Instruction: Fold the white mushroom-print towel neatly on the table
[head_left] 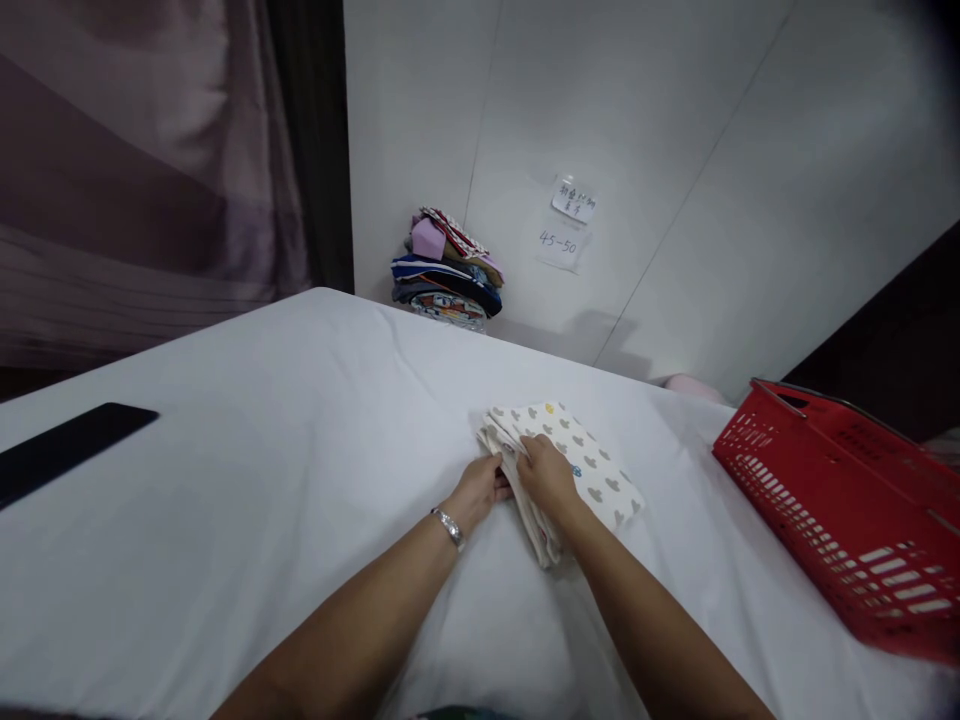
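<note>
A folded white cloth [600,465] with a grey print and a few yellow and blue spots lies on the white-covered table, its layered edge turned toward the left. My left hand [480,488] grips that edge from the left, with its fingers partly tucked under the layers. On top of the same edge, my right hand [546,472] is closed on the fabric, fingers curled over it. A silver bracelet [448,528] circles my left wrist. Whether the cloth is a garment or a sheet cannot be made out.
A red plastic basket [832,510] stands at the table's right side. Toward the back, a pile of folded clothes [448,270] rests against the white wall, near paper labels [568,225]. A flat black object [71,445] lies at the left edge. Pinkish curtain [142,170] hangs behind.
</note>
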